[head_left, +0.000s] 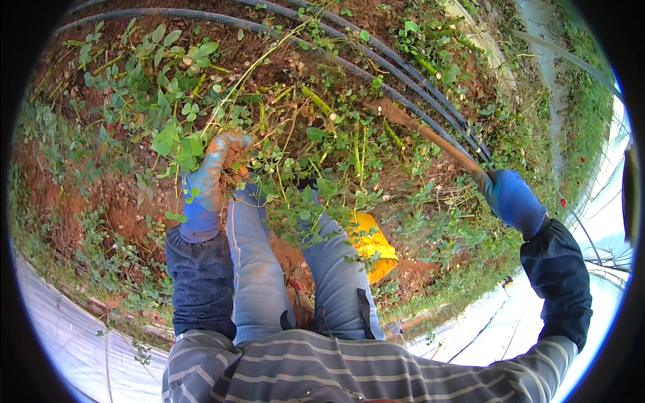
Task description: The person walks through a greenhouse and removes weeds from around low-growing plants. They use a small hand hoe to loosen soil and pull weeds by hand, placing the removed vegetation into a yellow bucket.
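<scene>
In a blue work glove caked with reddish soil, my left hand [214, 174] is closed around a bunch of leafy green plants [289, 169]. Their stems and leaves spread to the right over my jeans. My gloved right hand [511, 201] grips the wooden handle [448, 148] of a soil-covered digging tool, held out to the right. The tool's head [393, 112] is coated in reddish dirt, so its exact shape is hard to tell. It lies beside the black hoses, among cut green stems [320, 103].
Several black irrigation hoses [221, 20] cross the bed ahead. A yellow bucket [375, 247] lies tipped beside my right leg. Leafy plants [166, 95] cover the reddish soil on the left. White plastic sheeting [75, 322] runs along the lower left.
</scene>
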Available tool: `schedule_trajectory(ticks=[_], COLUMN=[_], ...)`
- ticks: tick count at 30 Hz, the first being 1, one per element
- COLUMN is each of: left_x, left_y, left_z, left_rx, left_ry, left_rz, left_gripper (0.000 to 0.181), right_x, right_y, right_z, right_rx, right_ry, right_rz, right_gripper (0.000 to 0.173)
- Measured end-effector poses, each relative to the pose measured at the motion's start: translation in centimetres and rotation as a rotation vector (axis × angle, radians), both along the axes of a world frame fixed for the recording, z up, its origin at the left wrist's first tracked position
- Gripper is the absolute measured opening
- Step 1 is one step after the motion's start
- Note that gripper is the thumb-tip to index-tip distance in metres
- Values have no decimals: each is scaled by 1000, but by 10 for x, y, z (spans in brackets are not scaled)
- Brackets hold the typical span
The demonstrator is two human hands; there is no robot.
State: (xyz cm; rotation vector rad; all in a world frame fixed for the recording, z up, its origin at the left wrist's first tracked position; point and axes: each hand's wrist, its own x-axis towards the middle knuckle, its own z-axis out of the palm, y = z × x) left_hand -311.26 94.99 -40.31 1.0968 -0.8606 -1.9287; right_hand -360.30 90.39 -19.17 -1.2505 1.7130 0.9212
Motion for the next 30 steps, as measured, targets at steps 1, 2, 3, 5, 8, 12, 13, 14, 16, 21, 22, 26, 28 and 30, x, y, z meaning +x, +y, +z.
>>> schedule_trajectory(ticks=[1, 2, 3, 5, 8, 12, 13, 14, 16, 21, 22, 26, 28, 30], left_x=[1, 1, 0, -1, -6, -21, -24, -29, -41, -86, -90, -115, -125, -136], left_y=[2, 4, 5, 4, -5, -10, -9, -10, -18, -59, -64, -94, -101, -104], left_z=[0, -1, -3, -7, -15, -8, 0, 5, 13, 20, 24, 26, 25, 20], left_rx=[23, 15, 11, -37, -283, -197, -94, -4, 218, -60, -74, -108, -132, -76], left_ry=[22, 18, 35, 61, 187, 148, 80, 38, -65, -85, -146, -170, -211, -359], left_rz=[15, -4, -4, -31, -111, -108, -124, -139, -140, -2, -69, -161, -229, -281], left_gripper=[49, 49, 49, 49, 53, 56, 57, 57, 60, 54, 50, 42, 39, 39], right_x=[2, 6, 9, 15, 23, 27, 27, 28, 28, 26, 23, 3, -7, -11], right_y=[-1, -1, -2, -6, -14, -12, -7, 1, 20, 63, 67, 61, 54, 58], right_z=[-1, -2, -4, -6, -7, -8, -9, -11, -13, -22, -22, -22, -23, -26], right_rx=[-24, 6, 55, 108, 183, 187, 205, 188, 152, 75, 9, -37, -35, 19], right_ry=[74, 35, 63, 67, 116, 73, 51, 32, 9, -25, -92, -150, -240, -130], right_rz=[114, 27, -51, -184, -303, -300, -337, -371, -424, -394, -336, -149, -243, -209], right_gripper=[53, 53, 53, 53, 57, 62, 61, 61, 60, 58, 55, 45, 44, 44])
